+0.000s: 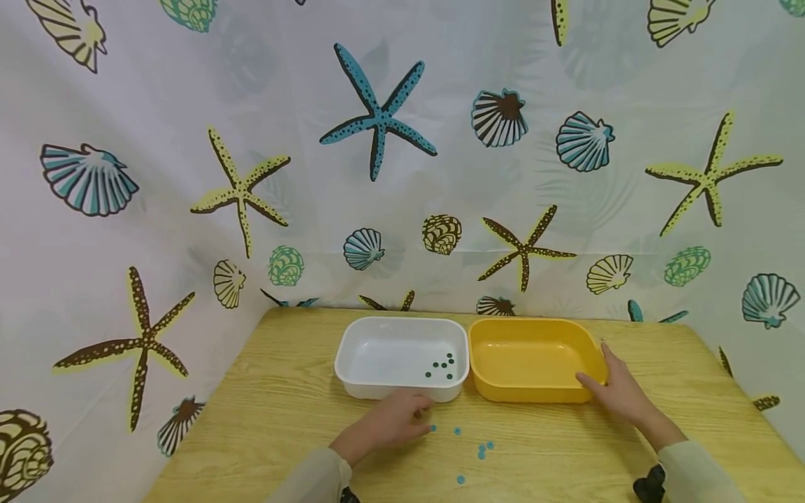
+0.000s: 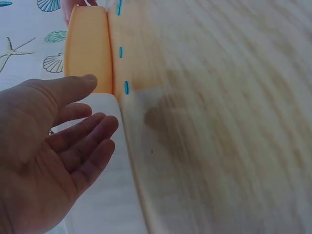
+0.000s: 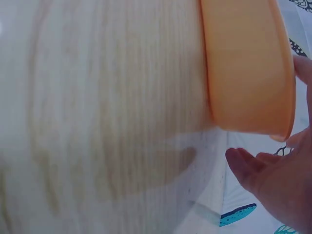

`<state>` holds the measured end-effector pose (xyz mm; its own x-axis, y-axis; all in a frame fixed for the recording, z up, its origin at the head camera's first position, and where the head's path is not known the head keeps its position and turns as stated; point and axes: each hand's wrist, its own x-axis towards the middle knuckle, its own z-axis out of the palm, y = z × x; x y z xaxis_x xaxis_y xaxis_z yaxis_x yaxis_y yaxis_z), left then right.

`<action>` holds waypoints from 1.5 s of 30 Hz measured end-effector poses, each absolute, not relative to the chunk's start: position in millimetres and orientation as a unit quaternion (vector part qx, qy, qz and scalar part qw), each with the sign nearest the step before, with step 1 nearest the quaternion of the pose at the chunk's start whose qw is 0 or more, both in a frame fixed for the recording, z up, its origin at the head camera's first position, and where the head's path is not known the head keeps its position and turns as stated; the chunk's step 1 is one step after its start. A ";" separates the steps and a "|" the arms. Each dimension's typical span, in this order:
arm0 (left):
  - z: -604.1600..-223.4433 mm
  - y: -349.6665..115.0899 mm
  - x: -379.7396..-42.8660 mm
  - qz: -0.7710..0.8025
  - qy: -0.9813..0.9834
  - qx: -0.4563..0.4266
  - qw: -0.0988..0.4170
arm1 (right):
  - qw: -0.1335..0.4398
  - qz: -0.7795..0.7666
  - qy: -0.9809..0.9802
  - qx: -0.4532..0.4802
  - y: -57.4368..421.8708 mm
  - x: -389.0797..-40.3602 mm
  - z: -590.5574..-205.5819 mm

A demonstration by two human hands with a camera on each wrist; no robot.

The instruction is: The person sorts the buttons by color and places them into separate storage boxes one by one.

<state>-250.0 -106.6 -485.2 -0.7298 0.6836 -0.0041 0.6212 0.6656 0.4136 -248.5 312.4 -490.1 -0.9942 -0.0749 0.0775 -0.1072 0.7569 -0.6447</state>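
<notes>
Here's my left hand (image 1: 393, 419), fingers relaxed and parted, just in front of the white rectangular plastic tub (image 1: 383, 389), beside small round blue discs (image 1: 481, 449) on the wooden worktop (image 1: 283, 398). Right of that tub, my right hand (image 1: 621, 391) spreads loose fingers around the orange-yellow rectangular plastic tub's (image 1: 531, 395) far end.

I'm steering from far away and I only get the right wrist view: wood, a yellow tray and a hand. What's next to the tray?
Observer: A white tray stands right beside the yellow tray, on its left.

Operator: Ooh, anything inside that one?

Observer: Yes, small green discs, lying toward its right end.

Operator: What else is over on that side?

Observer: The left hand is in front of it, close to a small blue disc.
</notes>
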 end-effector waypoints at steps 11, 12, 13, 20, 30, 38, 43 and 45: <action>-494.1 -103.3 -252.1 0.158 0.912 0.371 0.070 | 0.019 0.366 -0.928 0.062 316.3 -246.6 -498.3; -494.3 -103.0 -252.8 0.157 0.912 0.373 0.070 | 0.018 0.366 -0.928 0.063 316.5 -246.5 -498.6; -495.1 -102.6 -253.7 0.154 0.911 0.377 0.068 | 0.017 0.364 -0.929 0.063 316.6 -246.5 -498.8; -496.5 -98.0 -258.1 0.149 0.905 0.392 0.076 | -0.008 0.356 -0.933 0.047 317.9 -247.8 -499.4; -497.0 -96.3 -261.9 0.149 0.901 0.399 0.084 | -0.037 0.347 -0.937 0.025 317.5 -248.1 -499.5; -495.3 -96.6 -261.5 0.152 0.900 0.399 0.085 | -0.041 0.353 -0.934 0.026 317.4 -247.7 -500.9; -496.9 -96.3 -261.6 0.153 0.900 0.401 0.080 | -0.047 0.358 -0.932 0.028 316.7 -246.3 -497.9; -497.8 -96.1 -262.0 0.153 0.900 0.401 0.079 | -0.049 0.360 -0.931 0.029 316.6 -246.2 -497.5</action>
<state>-262.0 -96.1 -497.8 -0.6663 0.7454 -0.0197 0.6967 0.6317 0.3398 -246.2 316.6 -497.5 -0.9936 -0.0882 -0.0700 -0.0183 0.7398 -0.6725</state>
